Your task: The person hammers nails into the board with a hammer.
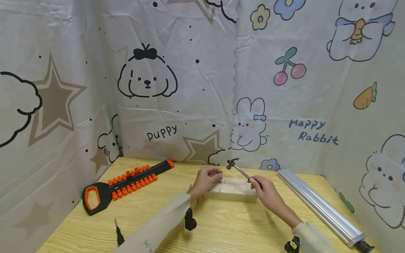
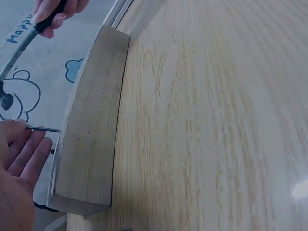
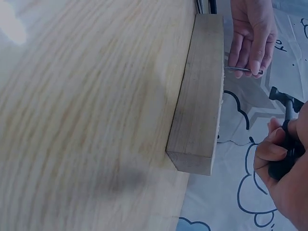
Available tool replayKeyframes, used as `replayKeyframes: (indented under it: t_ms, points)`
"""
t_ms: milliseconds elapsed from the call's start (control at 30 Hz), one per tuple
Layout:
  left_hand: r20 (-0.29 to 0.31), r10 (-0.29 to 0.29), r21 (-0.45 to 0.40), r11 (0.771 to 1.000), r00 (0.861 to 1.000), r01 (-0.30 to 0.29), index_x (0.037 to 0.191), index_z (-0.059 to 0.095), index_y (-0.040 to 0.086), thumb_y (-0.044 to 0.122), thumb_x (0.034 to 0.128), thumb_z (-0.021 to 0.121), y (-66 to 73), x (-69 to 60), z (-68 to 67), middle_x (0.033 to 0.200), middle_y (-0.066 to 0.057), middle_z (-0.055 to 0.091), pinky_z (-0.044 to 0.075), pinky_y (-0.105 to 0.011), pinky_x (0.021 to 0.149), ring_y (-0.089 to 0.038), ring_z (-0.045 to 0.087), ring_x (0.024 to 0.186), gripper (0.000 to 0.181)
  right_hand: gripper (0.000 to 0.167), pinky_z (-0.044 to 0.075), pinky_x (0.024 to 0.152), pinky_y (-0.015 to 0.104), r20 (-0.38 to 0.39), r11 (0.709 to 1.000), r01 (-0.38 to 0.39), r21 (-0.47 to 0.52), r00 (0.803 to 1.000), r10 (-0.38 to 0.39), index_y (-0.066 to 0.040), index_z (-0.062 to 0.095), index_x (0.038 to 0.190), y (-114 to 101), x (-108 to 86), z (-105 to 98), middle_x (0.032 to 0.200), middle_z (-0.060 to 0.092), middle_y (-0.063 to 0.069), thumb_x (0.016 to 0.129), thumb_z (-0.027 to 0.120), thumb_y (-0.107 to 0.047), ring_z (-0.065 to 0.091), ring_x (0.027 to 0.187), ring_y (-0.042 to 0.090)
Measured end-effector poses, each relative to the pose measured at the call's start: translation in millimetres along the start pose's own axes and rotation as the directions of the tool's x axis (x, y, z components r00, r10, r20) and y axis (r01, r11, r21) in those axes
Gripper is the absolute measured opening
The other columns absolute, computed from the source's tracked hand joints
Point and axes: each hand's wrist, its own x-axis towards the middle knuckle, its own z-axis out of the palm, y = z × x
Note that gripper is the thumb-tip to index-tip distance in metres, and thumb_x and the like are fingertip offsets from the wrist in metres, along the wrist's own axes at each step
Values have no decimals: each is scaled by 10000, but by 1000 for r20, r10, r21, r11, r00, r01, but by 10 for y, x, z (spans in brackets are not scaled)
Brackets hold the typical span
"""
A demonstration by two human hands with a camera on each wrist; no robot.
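A pale wooden block (image 1: pixel 232 195) lies lengthwise on the table between both hands. My left hand (image 1: pixel 205 181) pinches a nail (image 2: pixel 43 129) between thumb and fingers, its tip at the block's upper face. In the right wrist view the nail (image 3: pixel 239 70) stands roughly square to that face. My right hand (image 1: pixel 269 195) grips a small claw hammer (image 1: pixel 241 170) by its black handle. The hammer's head is raised above the block and apart from the nail. In the left wrist view the hammer (image 2: pixel 19 50) crosses the upper left corner.
On the table's left lies a black and orange rack-like tool (image 1: pixel 128 182) with a loop handle. A black-handled screwdriver (image 1: pixel 119 234) is near the front edge, beside the left sleeve. A long silver metal bar (image 1: pixel 319 205) lies at the right. Printed cloth (image 1: pixel 202 88) hangs behind the table.
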Motion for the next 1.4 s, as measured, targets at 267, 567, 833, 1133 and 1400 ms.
replayKeyframes:
  t_ms: [267,567,833,1133,1400]
  points:
    - [15,-10,42,999,1000,9,1071,733,-75,28,986,718,56,-18,46,1010,-202,766,571,-185,730,-295,744,876,135,216,396,556,244,7,999,37,-8,999,-37,16,699,991,-40,47,1,794,613,88,1098,534,-75,403,620,39]
    - [17,-1,89,996,1000,0,1070,738,-45,9,978,718,36,-11,84,1023,-168,768,576,-188,772,-262,744,913,109,189,419,564,249,35,999,16,-42,999,-14,-7,707,996,-97,58,-31,805,623,65,1088,555,-72,445,647,61]
    - [-7,24,54,998,1000,-23,1075,727,-96,-16,969,718,28,-51,95,1044,-250,755,618,-285,792,-395,743,942,133,166,416,549,236,-150,978,196,-72,967,-205,-61,685,964,-196,114,-73,811,621,26,1064,567,1,429,628,31]
    - [18,25,78,997,1000,-26,1096,736,-60,21,982,719,-6,-23,41,1062,-182,769,596,-210,792,-303,750,958,141,164,412,540,222,-106,973,218,-76,969,-225,-63,686,929,-198,53,23,781,602,11,1041,599,19,419,638,6]
    - [44,21,14,1000,999,-22,1115,739,-25,49,987,722,101,64,177,1072,-187,762,631,-343,815,-232,747,928,148,230,370,498,249,-166,995,72,-69,983,-83,-63,699,912,-120,100,-166,731,578,-14,1089,553,-66,373,543,39]
